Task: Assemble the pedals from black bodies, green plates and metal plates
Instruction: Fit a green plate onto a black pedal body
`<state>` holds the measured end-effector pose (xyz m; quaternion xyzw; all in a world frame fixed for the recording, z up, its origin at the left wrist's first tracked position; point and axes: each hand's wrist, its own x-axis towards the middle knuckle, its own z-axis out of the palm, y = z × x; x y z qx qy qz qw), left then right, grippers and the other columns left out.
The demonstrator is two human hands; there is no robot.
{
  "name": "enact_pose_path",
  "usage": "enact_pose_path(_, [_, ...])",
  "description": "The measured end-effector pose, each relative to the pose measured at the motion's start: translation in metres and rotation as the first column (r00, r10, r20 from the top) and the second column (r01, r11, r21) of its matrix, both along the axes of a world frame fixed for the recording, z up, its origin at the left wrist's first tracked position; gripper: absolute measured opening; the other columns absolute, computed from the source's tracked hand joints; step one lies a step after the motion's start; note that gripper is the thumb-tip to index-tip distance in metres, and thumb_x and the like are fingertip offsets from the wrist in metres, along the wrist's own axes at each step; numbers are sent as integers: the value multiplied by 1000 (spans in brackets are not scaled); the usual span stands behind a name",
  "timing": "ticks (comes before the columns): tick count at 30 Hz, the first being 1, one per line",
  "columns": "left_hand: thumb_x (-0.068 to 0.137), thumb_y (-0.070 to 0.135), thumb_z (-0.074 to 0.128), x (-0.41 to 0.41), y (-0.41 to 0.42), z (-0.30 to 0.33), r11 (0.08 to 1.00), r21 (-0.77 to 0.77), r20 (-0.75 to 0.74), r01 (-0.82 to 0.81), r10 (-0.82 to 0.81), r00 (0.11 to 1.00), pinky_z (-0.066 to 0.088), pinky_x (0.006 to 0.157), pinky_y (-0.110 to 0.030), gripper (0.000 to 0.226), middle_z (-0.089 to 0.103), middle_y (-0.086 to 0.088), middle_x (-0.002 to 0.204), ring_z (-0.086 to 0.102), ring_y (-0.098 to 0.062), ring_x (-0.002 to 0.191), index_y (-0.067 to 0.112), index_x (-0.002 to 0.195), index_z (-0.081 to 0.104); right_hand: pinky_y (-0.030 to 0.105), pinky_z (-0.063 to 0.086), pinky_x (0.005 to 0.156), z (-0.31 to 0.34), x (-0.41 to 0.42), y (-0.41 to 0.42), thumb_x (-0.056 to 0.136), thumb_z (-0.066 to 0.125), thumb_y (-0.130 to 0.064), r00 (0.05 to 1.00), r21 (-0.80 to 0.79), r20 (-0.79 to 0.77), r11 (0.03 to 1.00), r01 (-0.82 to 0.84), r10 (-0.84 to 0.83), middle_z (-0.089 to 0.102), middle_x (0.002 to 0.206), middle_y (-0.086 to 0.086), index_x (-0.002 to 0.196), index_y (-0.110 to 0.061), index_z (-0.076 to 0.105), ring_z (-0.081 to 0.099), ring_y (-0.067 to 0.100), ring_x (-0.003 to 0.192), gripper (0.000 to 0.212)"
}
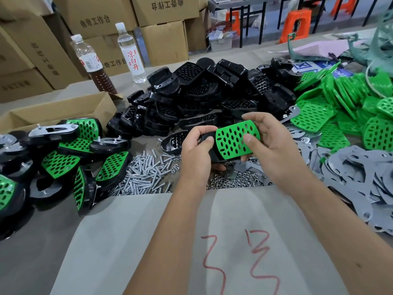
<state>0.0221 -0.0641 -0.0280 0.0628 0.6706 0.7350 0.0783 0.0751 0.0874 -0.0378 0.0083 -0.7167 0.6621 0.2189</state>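
Observation:
My left hand (196, 147) grips a black pedal body (214, 155) from its left end. On top of that body lies a perforated green plate (232, 140), and my right hand (270, 145) pinches it, thumb on its face and fingers behind its far edge. A heap of black bodies (204, 96) lies beyond my hands. Loose green plates (340, 107) are piled at the right. Grey metal plates (353, 179) spread below them, at the right edge of the table.
Assembled pedals (63, 158) are stacked at the left, next to an open cardboard box (63, 111). Screws (144, 175) and nuts (234, 180) lie under my hands. Two bottles (131, 52) stand at the back. A sheet with red marks (212, 241) covers the near table.

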Motion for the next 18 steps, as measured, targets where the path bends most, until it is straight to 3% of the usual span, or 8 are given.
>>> enact_pose_path(3, [106, 7, 46, 0, -1, 0, 999, 41, 22, -5, 4, 1000, 50, 43, -29, 27, 75, -6, 96, 75, -18, 68, 18, 107, 71, 30, 60, 62, -1, -1, 1, 104, 53, 4, 1000, -31, -9, 999, -7, 6, 71, 110, 4, 130, -12, 59, 72, 20, 93, 31])
enact_pose_path(5, [105, 5, 45, -1, 0, 0, 998, 63, 45, -16, 13, 999, 48, 42, -28, 28, 74, -11, 101, 73, -17, 66, 16, 107, 71, 31, 60, 65, 0, -1, 4, 103, 53, 6, 998, -154, -49, 986, -56, 49, 74, 106, 3, 120, -13, 65, 74, 23, 94, 28])
enact_pose_path(8, [105, 3, 44, -3, 1, 0, 996, 83, 61, -30, 25, 998, 48, 41, -28, 29, 69, -10, 101, 70, -13, 60, 15, 105, 70, 34, 55, 85, 6, 2, 5, 96, 55, 7, 974, -390, -176, 899, -202, 143, 71, 102, 3, 99, -14, 73, 66, 24, 101, 27])
enact_pose_path(10, [105, 2, 44, -3, 1, 0, 996, 89, 67, -30, 24, 997, 48, 41, -28, 28, 69, -8, 98, 69, -13, 59, 14, 105, 70, 33, 51, 91, 9, 3, 6, 88, 57, 3, 970, -431, -199, 876, -215, 141, 70, 104, 1, 86, -21, 76, 60, 23, 103, 30])
enact_pose_path(15, [106, 3, 44, -2, 1, 1, 995, 89, 78, -35, 28, 997, 52, 42, -30, 27, 72, -7, 97, 72, -14, 60, 10, 111, 69, 31, 46, 60, 6, 1, 4, 82, 45, -5, 997, -384, -22, 920, -80, 77, 71, 108, 18, 80, -12, 77, 61, 27, 87, 33])
enact_pose_path(18, [108, 5, 43, -2, 2, 1, 996, 88, 77, -33, 26, 997, 55, 43, -31, 26, 73, -9, 96, 74, -17, 63, 9, 110, 69, 29, 48, 51, 1, 0, 2, 94, 62, -21, 998, -241, 42, 969, 49, -40, 76, 98, 9, 76, -17, 74, 69, 24, 83, 22])
